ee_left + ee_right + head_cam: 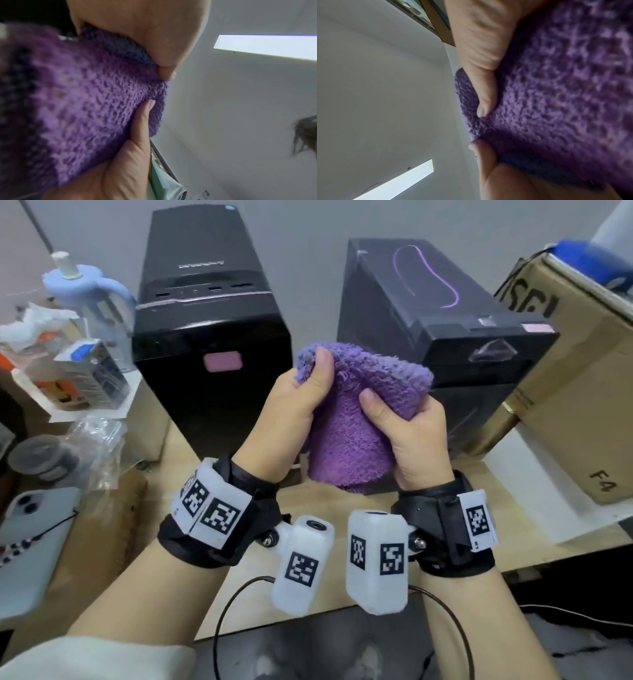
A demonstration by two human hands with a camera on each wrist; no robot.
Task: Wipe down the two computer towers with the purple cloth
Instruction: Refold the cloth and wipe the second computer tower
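Both my hands hold up the fluffy purple cloth [352, 419] in the air over the desk's front. My left hand [301, 402] pinches its upper left corner between thumb and fingers. My right hand [404, 419] grips its right side, thumb pressed into the pile. The cloth [77, 101] fills the left wrist view, and the cloth [556, 101] fills much of the right wrist view. Behind it stand two black computer towers: the left tower [209, 337] with a pink sticker, and the right tower [442, 330] with a purple curved line on its top.
A cardboard box [582, 392] stands right of the right tower. On the left lie a light blue bottle [89, 292], small cartons [85, 374], plastic wrap [89, 450] and a phone [30, 546]. The wooden desk [329, 505] lies under my wrists.
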